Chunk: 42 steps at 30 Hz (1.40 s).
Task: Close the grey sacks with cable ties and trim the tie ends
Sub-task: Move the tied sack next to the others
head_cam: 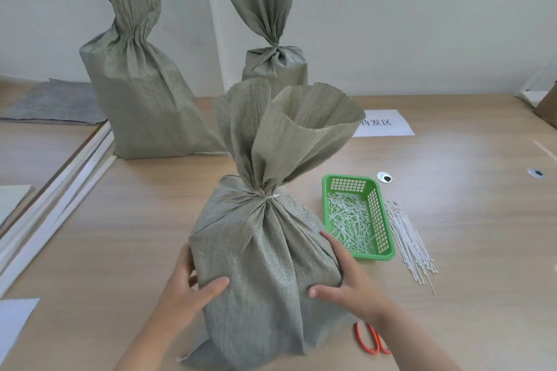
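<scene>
Near sack point(265, 265) stands mid-table, neck cinched w/ a white cable tie point(272, 197), end looks trimmed already. Left hand point(187, 286) & right hand point(346, 277) press flat on either side, fingers spread, clamped on the sack body. Prob. moving it next: lift from low down, keep upright, clear the green basket point(379, 220) at right, set by far sacks point(135, 93).
</scene>
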Each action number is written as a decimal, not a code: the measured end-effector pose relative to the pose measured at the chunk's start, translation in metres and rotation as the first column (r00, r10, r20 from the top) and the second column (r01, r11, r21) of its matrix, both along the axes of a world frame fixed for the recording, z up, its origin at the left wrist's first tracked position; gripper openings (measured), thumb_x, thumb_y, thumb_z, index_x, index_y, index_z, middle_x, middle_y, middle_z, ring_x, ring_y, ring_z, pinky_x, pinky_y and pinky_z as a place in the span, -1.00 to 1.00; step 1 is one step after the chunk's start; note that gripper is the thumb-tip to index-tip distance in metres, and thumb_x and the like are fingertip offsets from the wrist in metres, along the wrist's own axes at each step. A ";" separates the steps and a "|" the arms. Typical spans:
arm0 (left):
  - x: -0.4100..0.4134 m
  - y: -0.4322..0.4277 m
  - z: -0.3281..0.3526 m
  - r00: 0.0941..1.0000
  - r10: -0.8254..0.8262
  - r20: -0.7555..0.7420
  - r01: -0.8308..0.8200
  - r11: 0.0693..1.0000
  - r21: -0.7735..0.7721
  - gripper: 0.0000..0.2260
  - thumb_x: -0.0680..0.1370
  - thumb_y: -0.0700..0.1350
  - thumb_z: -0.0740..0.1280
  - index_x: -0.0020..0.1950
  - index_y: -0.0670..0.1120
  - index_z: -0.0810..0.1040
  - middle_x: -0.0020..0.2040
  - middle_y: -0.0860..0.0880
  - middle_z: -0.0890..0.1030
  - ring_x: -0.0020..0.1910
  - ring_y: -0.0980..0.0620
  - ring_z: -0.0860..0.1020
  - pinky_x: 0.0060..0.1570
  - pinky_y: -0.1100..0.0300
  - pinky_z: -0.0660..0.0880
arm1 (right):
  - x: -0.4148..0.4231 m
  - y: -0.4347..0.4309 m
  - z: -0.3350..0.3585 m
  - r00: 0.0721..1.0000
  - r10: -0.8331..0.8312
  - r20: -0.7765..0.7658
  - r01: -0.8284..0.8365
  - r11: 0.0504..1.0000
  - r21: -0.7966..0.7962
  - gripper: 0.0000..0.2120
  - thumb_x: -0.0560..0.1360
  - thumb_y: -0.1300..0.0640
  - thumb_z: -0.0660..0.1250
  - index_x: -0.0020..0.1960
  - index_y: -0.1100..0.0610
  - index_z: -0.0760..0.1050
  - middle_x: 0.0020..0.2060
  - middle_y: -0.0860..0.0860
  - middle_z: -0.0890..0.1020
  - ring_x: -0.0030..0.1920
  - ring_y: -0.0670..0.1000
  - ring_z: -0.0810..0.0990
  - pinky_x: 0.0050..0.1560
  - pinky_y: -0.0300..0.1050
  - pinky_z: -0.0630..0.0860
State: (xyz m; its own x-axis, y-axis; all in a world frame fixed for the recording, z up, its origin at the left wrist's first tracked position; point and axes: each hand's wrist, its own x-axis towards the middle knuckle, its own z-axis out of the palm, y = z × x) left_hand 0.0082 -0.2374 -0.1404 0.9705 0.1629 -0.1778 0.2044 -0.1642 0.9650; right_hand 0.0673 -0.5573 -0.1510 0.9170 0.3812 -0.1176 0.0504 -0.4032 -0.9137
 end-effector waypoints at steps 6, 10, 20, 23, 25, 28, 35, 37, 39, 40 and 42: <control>-0.006 -0.017 -0.007 0.998 0.056 -0.030 -0.059 0.994 -0.087 -0.28 0.08 0.09 0.56 0.21 0.25 0.42 0.03 0.27 0.65 0.00 0.24 0.64 -0.18 0.31 0.58 | -0.006 0.013 0.010 1.000 -0.014 0.016 0.014 1.000 0.002 -0.14 0.25 -0.12 0.65 0.39 -0.44 0.25 0.36 -0.25 0.48 0.41 -0.19 0.40 0.47 0.05 0.32; -0.003 -0.014 0.000 0.998 0.065 -0.024 -0.067 0.991 -0.111 -0.32 0.09 0.12 0.55 0.18 0.32 0.42 0.02 0.29 0.64 -0.02 0.24 0.64 -0.17 0.27 0.58 | -0.014 0.020 0.014 0.998 -0.069 -0.007 0.069 0.998 0.013 -0.16 0.28 -0.13 0.63 0.44 -0.30 0.28 0.35 -0.15 0.53 0.40 -0.10 0.45 0.44 0.15 0.35; -0.001 0.002 0.042 0.995 0.087 0.058 -0.073 0.974 -0.216 -0.41 0.09 0.09 0.55 0.08 0.39 0.50 0.00 0.14 0.69 -0.04 0.09 0.68 -0.07 0.05 0.58 | -0.034 0.046 0.048 0.986 -0.165 0.035 0.160 0.979 0.123 -0.33 0.33 -0.03 0.60 0.37 -0.22 0.41 0.25 -0.13 0.62 0.30 -0.09 0.55 0.35 0.16 0.45; 0.001 -0.008 0.066 0.992 0.090 0.093 -0.066 0.971 -0.231 -0.38 0.09 0.08 0.55 0.12 0.32 0.50 -0.02 0.12 0.69 -0.03 0.04 0.68 -0.11 0.05 0.59 | -0.032 0.037 0.067 0.984 -0.150 0.094 0.134 0.978 0.162 -0.36 0.34 0.00 0.58 0.35 -0.22 0.43 0.21 -0.14 0.64 0.25 -0.11 0.58 0.29 0.08 0.50; 0.002 -0.023 0.084 0.985 0.108 0.135 -0.072 0.967 -0.243 -0.39 0.09 0.07 0.54 0.11 0.32 0.50 -0.02 0.11 0.69 -0.04 0.04 0.69 -0.14 0.07 0.60 | -0.028 0.024 0.082 0.981 -0.143 0.134 0.118 0.976 0.182 -0.39 0.33 -0.01 0.57 0.30 -0.29 0.44 0.16 -0.19 0.65 0.20 -0.16 0.60 0.22 -0.06 0.53; 0.006 -0.060 0.104 0.972 0.131 0.194 -0.082 0.967 -0.241 -0.37 0.11 0.04 0.55 0.14 0.35 0.49 0.00 0.14 0.69 -0.04 0.07 0.69 -0.19 0.12 0.61 | -0.021 -0.010 0.103 0.973 -0.125 0.192 0.088 0.977 0.192 -0.41 0.31 -0.09 0.56 0.27 -0.33 0.43 0.14 -0.25 0.64 0.17 -0.22 0.60 0.17 -0.16 0.54; 0.032 -0.173 0.131 0.958 0.151 0.244 -0.086 0.962 -0.260 -0.33 0.12 0.07 0.55 0.22 0.23 0.49 0.04 0.08 0.69 0.01 0.02 0.68 -0.12 0.09 0.60 | 0.004 -0.121 0.138 0.976 -0.128 0.173 0.088 0.971 0.221 -0.39 0.33 -0.06 0.55 0.33 -0.21 0.43 0.17 -0.12 0.65 0.19 -0.07 0.62 0.21 0.16 0.54; 0.044 -0.201 0.136 0.959 0.144 0.246 -0.078 0.963 -0.259 -0.29 0.13 0.08 0.55 0.28 0.20 0.47 0.07 0.06 0.68 0.03 0.03 0.68 -0.11 0.10 0.61 | 0.012 -0.149 0.147 0.975 -0.136 0.178 0.094 0.969 0.227 -0.41 0.34 -0.02 0.54 0.32 -0.21 0.44 0.16 -0.13 0.65 0.19 -0.07 0.63 0.21 0.17 0.54; 0.057 -0.224 0.143 0.959 0.120 0.257 -0.051 0.965 -0.259 -0.25 0.15 0.08 0.55 0.34 0.15 0.45 0.09 0.04 0.68 0.04 0.03 0.68 -0.13 0.13 0.62 | 0.021 -0.173 0.156 0.970 -0.156 0.184 0.114 0.969 0.220 -0.41 0.33 -0.02 0.55 0.30 -0.24 0.45 0.16 -0.16 0.65 0.19 -0.10 0.62 0.22 0.14 0.54; 0.064 -0.235 0.147 0.959 0.108 0.263 -0.038 0.965 -0.258 -0.26 0.16 0.07 0.55 0.33 0.15 0.45 0.08 0.06 0.69 0.03 0.04 0.68 -0.14 0.16 0.61 | 0.025 -0.183 0.161 0.967 -0.171 0.191 0.128 0.968 0.218 -0.41 0.32 -0.03 0.55 0.29 -0.25 0.45 0.15 -0.18 0.65 0.19 -0.12 0.62 0.23 0.13 0.54; 0.082 -0.255 0.156 0.956 0.087 0.280 -0.015 0.968 -0.249 -0.35 0.19 0.04 0.56 0.26 0.18 0.48 0.04 0.10 0.69 0.00 0.08 0.68 -0.16 0.19 0.61 | 0.036 -0.201 0.169 0.957 -0.202 0.209 0.156 0.964 0.216 -0.42 0.31 -0.04 0.54 0.28 -0.25 0.45 0.14 -0.20 0.66 0.18 -0.14 0.62 0.23 0.10 0.54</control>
State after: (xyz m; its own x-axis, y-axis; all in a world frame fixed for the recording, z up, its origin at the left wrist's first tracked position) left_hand 0.0904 -0.4928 0.0152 0.9773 0.2009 0.0666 -0.0851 0.0848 0.9928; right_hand 0.1033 -0.7588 0.0182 0.9658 0.2027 0.1618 0.2091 -0.2394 -0.9481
